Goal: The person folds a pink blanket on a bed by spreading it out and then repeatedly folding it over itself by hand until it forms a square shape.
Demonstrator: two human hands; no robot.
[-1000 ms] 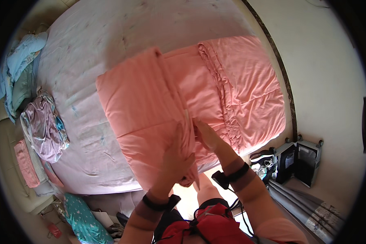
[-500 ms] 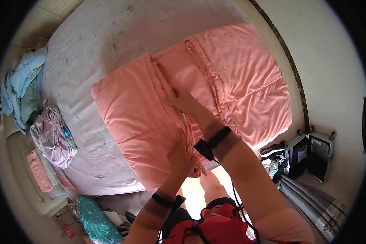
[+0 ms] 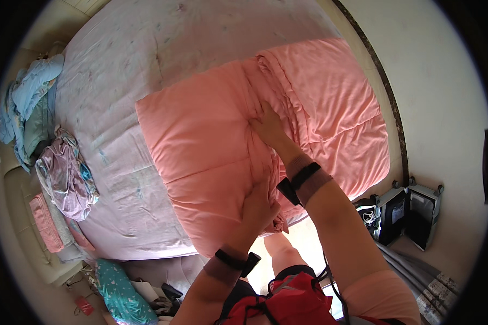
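A pink quilt [image 3: 200,130] lies folded on the bed, its left part and right part [image 3: 331,97] meeting at bunched edges near the middle. My left hand [image 3: 258,210] is closed on the near end of the left part's edge, its fingers partly sunk in the cloth. Farther along that same edge, my right hand [image 3: 269,129] grips the fabric with its thumb and fingers curled in. Both wrists wear dark bands with small black devices.
A pale floral sheet [image 3: 114,162] covers the bed. Crumpled clothes [image 3: 70,179], blue bedding [image 3: 35,103] and a folded pink towel [image 3: 46,222] lie along the left. A teal patterned bag-like bundle [image 3: 119,295] sits below. An open suitcase [image 3: 423,216] stands at right by a grey curtain [image 3: 417,281].
Both hands have moved right, drawing the quilt's left part with them. The gap between its two folded parts has narrowed.
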